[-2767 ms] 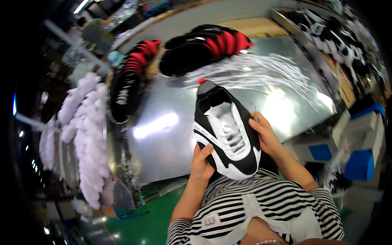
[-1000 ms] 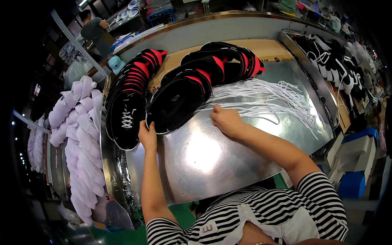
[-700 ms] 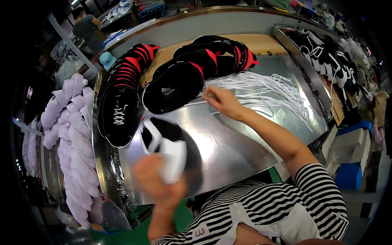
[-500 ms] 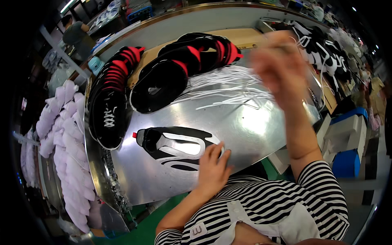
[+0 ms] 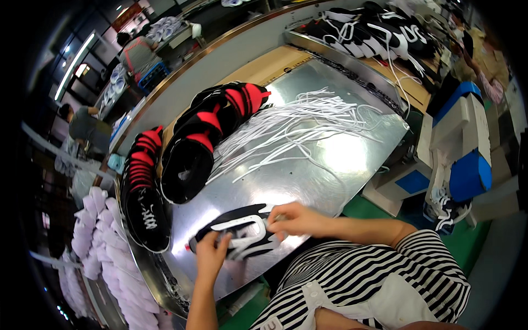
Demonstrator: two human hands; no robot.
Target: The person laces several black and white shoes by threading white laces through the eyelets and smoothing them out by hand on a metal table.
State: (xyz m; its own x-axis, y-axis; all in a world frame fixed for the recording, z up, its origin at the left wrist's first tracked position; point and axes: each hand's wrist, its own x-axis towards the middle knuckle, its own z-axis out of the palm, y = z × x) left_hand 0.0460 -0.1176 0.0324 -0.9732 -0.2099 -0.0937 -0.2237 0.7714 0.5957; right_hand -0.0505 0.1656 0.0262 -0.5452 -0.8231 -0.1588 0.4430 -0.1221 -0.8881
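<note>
A black and white shoe upper (image 5: pixel 256 247) lies flat on the metal tabletop in front of me, its red tab at the left end. My left hand (image 5: pixel 210 254) grips its heel end, thumb over the opening and fingers on the outer edge. At the toe end, my right hand (image 5: pixel 294 219) is closed in a pinch above the eyelet strip. A thin white shoelace (image 5: pixel 334 177) runs from the pile down toward that hand; the bit between my fingertips is small and blurred. Beyond the upper spreads the pile of white shoelaces (image 5: pixel 291 129).
Stacked black and red shoe uppers stand at the left (image 5: pixel 146 206) and behind (image 5: pixel 190 159). Black and white uppers (image 5: pixel 379 36) fill the far right. Left of the metal table (image 5: pixel 313 190) hang puffy pale bundles (image 5: pixel 113 247). A white and blue machine (image 5: pixel 459 143) stands at right. Other people work farther back.
My right hand has come down from high over the laces to the upper's toe end. My left hand has moved from the toe to the heel end. The view has turned.
</note>
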